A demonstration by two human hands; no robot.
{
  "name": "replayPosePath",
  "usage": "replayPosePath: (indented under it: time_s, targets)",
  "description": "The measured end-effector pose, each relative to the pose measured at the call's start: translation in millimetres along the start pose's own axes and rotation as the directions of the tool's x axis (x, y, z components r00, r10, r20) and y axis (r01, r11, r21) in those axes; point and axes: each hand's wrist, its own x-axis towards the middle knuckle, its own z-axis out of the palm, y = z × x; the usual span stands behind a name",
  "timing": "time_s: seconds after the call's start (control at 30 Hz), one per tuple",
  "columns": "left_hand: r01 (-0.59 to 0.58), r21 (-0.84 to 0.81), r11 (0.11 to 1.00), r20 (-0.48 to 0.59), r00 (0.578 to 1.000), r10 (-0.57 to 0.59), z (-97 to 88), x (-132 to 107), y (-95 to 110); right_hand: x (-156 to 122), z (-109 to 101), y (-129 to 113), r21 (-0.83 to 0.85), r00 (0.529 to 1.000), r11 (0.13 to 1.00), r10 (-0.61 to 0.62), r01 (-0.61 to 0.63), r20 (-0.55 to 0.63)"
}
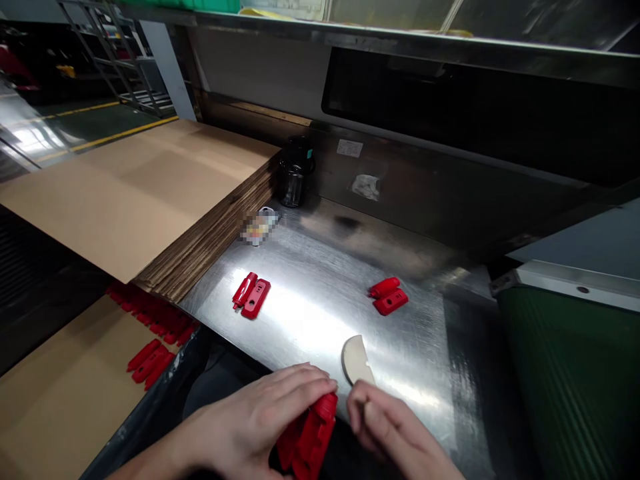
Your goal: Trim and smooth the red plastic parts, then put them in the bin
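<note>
Worktable (pixel 305 327): brushed steel, glossy; bare metal lies open between the left red pair (pixel 256 299) and the right red pair (pixel 391 301). Cardboard stack (pixel 150 180): matt brown sheets, layered edges, bounding the table's left. Shelf (pixel 380 41): metal-edged, overhead along the back. Green belt (pixel 575 373): faintly ribbed, pale-railed, bounding the right. Left hand (pixel 260 413): fingers grasping the red part (pixel 317 433). Right hand (pixel 383 420): fingers clenched — whether around anything, cannot tell. Jug (pixel 293 180): black, shiny, beside the stack. Red part: ridged end, at the table's near edge, partly hidden. Red pairs: each a rounded body beside a flat plate. Half-round piece (pixel 357 359): pale, dark-rimmed — just beyond the right hand.
</note>
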Motion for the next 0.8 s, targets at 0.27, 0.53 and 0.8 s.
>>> replayPosePath:
  time_s: [0.27, 0.53, 0.8]
  targets:
    - [0.024, 0.025, 0.999, 0.023, 0.999, -0.024, 5.1, 1, -5, 17, 25, 22, 0.030, 0.972, 0.995, -0.091, 0.100, -0.218]
    - [0.281, -0.711, 0.645, -0.086, 0.875, -0.476, 24.3, -17, -28, 31, -52, 79, -0.639, 0.673, 0.706, -0.316, -0.304, -0.669]
    - [0.081, -0.909, 0.408, -0.190, 0.791, -0.581, 46.0, -4, -40, 42, -2, 71, -0.733, 0.796, 0.612, -0.265, -0.297, -0.544]
